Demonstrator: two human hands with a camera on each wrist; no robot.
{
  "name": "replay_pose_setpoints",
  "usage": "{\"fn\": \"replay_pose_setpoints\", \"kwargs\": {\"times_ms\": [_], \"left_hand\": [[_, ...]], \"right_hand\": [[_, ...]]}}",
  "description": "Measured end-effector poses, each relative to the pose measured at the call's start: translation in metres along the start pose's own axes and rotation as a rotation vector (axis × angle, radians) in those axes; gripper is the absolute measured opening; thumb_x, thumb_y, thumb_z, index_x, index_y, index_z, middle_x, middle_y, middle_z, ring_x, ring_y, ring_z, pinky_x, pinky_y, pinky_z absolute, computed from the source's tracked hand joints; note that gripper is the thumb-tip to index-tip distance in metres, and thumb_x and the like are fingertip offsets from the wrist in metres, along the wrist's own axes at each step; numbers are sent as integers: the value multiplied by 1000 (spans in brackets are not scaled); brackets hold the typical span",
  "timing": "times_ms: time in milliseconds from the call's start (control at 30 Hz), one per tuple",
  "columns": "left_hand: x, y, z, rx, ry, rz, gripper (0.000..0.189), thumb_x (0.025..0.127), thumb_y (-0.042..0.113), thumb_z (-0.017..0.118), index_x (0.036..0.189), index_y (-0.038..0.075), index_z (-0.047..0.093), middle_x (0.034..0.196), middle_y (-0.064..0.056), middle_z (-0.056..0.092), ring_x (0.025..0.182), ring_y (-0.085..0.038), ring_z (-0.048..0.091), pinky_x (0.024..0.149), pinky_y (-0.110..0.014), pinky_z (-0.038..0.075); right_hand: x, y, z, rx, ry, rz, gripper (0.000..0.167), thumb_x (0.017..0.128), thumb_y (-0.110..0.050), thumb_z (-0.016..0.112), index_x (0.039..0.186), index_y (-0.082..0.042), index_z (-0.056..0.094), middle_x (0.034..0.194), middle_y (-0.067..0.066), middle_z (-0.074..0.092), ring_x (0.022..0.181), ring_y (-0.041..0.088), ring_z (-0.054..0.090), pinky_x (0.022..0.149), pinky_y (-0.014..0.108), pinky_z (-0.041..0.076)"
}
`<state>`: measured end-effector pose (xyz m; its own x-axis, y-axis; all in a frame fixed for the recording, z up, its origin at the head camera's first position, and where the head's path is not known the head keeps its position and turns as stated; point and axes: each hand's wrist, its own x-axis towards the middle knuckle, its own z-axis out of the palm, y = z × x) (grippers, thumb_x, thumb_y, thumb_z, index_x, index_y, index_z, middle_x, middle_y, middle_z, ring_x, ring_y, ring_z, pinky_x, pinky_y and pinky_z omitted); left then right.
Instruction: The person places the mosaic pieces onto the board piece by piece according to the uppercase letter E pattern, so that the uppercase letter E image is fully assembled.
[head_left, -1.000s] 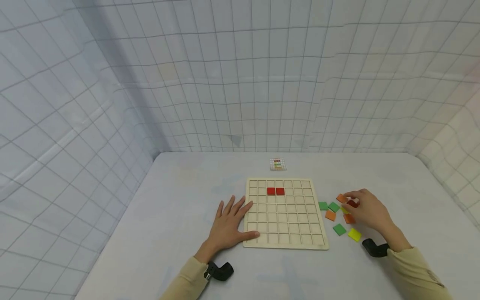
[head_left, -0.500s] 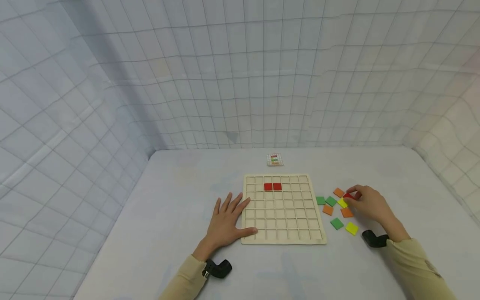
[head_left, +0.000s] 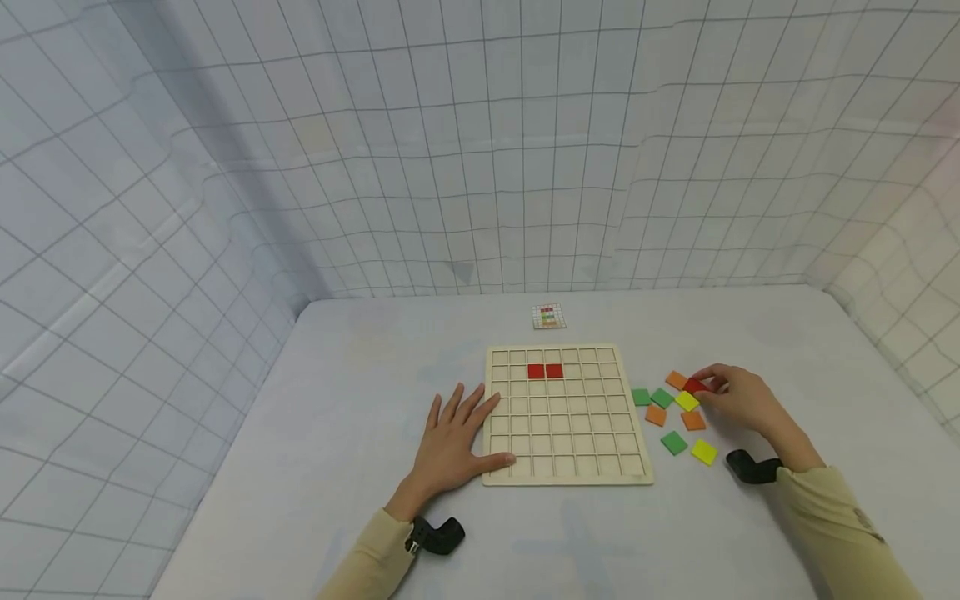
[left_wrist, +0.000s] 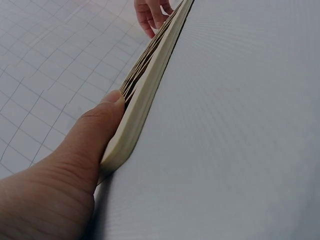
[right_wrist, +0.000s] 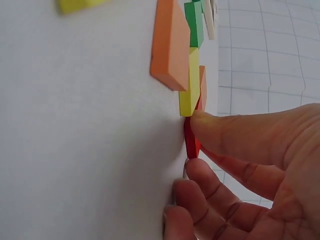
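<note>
A cream grid board lies on the table with two red tiles side by side in its second row from the far edge. My left hand rests with spread fingers along the board's left side, its thumb lying on the near left corner. To the right of the board, my right hand pinches a red tile between thumb and finger. In the right wrist view that red tile stands close to the table, right beside a yellow tile and an orange one.
Loose green, orange and yellow tiles lie right of the board. Beyond the board's far edge is a small card with a coloured grid pattern. White grid-patterned cloth hangs around the table.
My right hand has shifted slightly with the red tile, whose face now looks brighter red and more exposed. My left hand stays at the board. The head view has tilted a little.
</note>
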<state>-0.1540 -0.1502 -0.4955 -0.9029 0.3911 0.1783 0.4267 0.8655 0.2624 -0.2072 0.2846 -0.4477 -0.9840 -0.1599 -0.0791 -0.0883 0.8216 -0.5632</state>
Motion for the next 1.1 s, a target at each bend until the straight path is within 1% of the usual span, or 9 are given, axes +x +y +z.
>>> {"fn": "replay_pose_setpoints", "kwargs": {"times_ms": [200, 400, 467, 600, 767, 900, 1100], "left_hand": [[-1, 1, 1, -5, -11, 10, 91, 78, 75, 52, 151, 26, 28, 155, -1, 22, 143, -29, 8, 111, -53, 1], [-1, 4, 2, -20, -8, 9, 91, 78, 74, 54, 151, 25, 29, 156, -1, 21, 143, -29, 7, 111, -52, 0], [-1, 4, 2, -19, -7, 9, 91, 78, 74, 53, 151, 24, 29, 156, -1, 21, 143, -29, 8, 111, -52, 0], [0, 3, 2, -10, -4, 12, 92, 78, 75, 52, 151, 24, 29, 155, -2, 22, 143, -29, 8, 111, -53, 1], [1, 3, 0, -15, 14, 18, 91, 78, 74, 53, 151, 23, 31, 155, -3, 24, 142, -31, 10, 110, -55, 3], [0, 2, -2, -18, 30, 27, 91, 78, 75, 52, 150, 21, 33, 154, -5, 26, 142, -33, 12, 110, -57, 4], [0, 1, -2, -20, 43, 32, 91, 78, 75, 53, 149, 20, 35, 153, -6, 28, 141, -34, 13, 110, -57, 5]], "right_hand": [[1, 1, 0, 12, -10, 29, 36, 87, -16, 66, 109, 11, 59, 93, 20, 58, 78, 30, 54, 57, 33, 45], [2, -1, 0, -11, 10, 5, 33, 86, -13, 66, 105, 14, 58, 95, 25, 56, 81, 35, 55, 64, 42, 48], [3, -2, 1, -17, 16, 8, 33, 85, -12, 66, 104, 13, 57, 95, 25, 56, 81, 35, 54, 65, 43, 48], [3, -5, 1, -12, 24, 22, 32, 85, -13, 66, 102, 12, 54, 94, 25, 56, 80, 34, 54, 64, 42, 47], [1, -7, 1, 16, 60, 31, 30, 84, -13, 68, 98, 9, 54, 90, 23, 58, 77, 33, 55, 61, 40, 47], [1, -8, 2, 34, 99, 41, 26, 83, -14, 70, 93, 5, 54, 85, 18, 61, 73, 30, 55, 58, 35, 45], [4, -7, 4, 59, 161, 26, 21, 83, -13, 70, 89, 2, 56, 81, 14, 62, 71, 27, 54, 57, 31, 42]]}}
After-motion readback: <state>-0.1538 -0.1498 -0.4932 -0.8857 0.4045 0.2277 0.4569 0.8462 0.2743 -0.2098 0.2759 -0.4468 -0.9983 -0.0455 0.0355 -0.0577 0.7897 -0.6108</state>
